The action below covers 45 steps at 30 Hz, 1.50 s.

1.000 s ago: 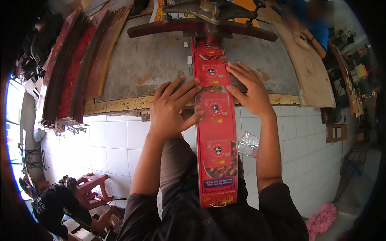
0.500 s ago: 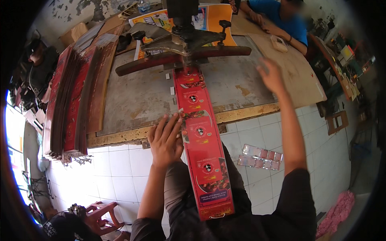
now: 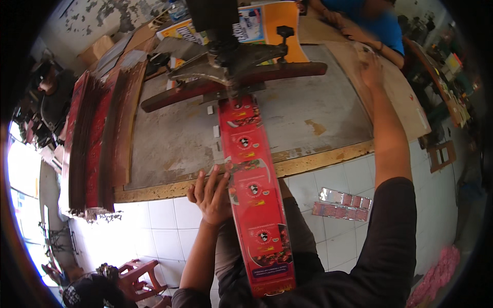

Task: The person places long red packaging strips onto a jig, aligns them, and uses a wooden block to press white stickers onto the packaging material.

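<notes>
A long red printed packaging strip [image 3: 255,205] runs from under the machine's curved metal bar [image 3: 233,84] across the table edge to my lap. My left hand [image 3: 210,199] lies against the strip's left edge, fingers stretched and spread, fingertips touching or very close to it. Far right, my right hand [image 3: 372,72] reaches over the cardboard to a small pale box [image 3: 363,50]. Its fingertips are at the box, but whether they grip it I cannot tell. Two small white blocks, one of them a white block [image 3: 216,131], lie left of the strip on the metal tabletop [image 3: 174,138].
Tall stacks of red printed strips [image 3: 95,143] stand at the left. Colourful printed sheets [image 3: 280,23] lie behind the machine. A person in blue [image 3: 382,31] sits at the far right. Clear-and-pink packets [image 3: 343,204] lie on the tiled floor, and a red stool [image 3: 138,277] stands lower left.
My right hand has moved away and to the right, from above the tabletop to the small box. My left hand stays beside the strip. The whole view has shifted slightly.
</notes>
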{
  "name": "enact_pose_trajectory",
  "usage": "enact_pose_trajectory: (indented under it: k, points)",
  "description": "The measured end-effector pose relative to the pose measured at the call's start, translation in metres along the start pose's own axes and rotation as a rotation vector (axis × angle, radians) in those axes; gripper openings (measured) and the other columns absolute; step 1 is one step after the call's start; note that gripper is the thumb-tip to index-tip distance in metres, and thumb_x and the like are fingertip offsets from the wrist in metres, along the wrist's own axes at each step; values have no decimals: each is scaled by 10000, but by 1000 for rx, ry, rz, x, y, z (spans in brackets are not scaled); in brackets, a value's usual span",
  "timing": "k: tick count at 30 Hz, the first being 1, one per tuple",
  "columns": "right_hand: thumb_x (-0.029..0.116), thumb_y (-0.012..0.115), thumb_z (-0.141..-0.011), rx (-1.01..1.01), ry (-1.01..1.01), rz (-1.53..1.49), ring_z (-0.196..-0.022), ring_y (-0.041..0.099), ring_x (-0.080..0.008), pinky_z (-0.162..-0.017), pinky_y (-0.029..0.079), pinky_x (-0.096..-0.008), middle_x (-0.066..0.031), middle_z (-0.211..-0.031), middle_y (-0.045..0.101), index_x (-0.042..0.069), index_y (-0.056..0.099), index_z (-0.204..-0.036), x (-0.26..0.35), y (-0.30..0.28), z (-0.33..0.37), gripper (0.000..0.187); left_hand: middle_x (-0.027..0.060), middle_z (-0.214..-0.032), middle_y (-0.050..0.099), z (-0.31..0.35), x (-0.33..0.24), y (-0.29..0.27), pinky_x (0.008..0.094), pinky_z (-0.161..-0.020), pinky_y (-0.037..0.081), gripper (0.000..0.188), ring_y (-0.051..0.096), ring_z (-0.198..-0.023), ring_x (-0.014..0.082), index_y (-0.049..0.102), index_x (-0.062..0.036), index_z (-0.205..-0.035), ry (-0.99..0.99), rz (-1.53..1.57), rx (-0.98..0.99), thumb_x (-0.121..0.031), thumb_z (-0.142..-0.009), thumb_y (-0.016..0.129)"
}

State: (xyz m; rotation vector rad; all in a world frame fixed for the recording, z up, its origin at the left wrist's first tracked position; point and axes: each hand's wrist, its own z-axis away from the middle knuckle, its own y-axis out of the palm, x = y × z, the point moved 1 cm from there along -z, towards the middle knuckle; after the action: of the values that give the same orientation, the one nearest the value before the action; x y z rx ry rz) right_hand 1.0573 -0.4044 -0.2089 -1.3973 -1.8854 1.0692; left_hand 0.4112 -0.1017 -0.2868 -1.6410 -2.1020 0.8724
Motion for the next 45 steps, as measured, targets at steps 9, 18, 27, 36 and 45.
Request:
enact_pose_trajectory:
  k: [9, 18, 27, 36, 45]
  points:
    - [309, 589, -1114, -1, -51, 32, -1534, 472, -381, -1294, 356, -513, -160, -1688, 466, 153, 539, -1660, -21, 0, 8, 570, 12, -1607, 642, -18, -11, -15, 472, -1268, 244, 381, 491, -1541, 278, 760, -224, -1404, -43, 60, 119, -250, -1029, 699]
    - [143, 677, -1080, -65, -284, -415, -1379, 594, -416, -1162, 493, -458, -206, -1524, 595, 98, 631, -1559, -14, -53, 76, 484, -1, -1709, 524, -46, -13, -29, 495, -1225, 353, 616, 484, -1554, 254, 622, -203, -1543, 72, 125, 310, -170, -936, 723]
    - [126, 681, -1081, -161, -278, -392, -1347, 640, -416, -1111, 543, -445, -178, -1526, 608, 86, 644, -1525, -11, -78, 97, 447, 9, -1705, 532, -48, -28, -27, 521, -1267, 294, 579, 470, -1582, 247, 602, -160, -1546, -14, 204, 299, -137, -971, 658]
    - [323, 683, -1101, -157, -378, -242, -1568, 446, -386, -1296, 337, -541, -154, -1670, 513, 134, 608, -1573, 72, -106, 139, 514, 22, -1686, 559, -42, -31, -29, 530, -1284, 259, 658, 477, -1581, 249, 597, -154, -1571, -114, 252, 252, -189, -918, 670]
    - [290, 616, -1132, -34, -160, -141, -1542, 491, -418, -1258, 434, -520, -223, -1669, 506, 98, 487, -1658, -7, -55, 94, 574, 24, -1723, 507, -39, -33, -20, 548, -1278, 263, 715, 465, -1584, 268, 569, -155, -1592, -112, 238, 229, -201, -890, 698]
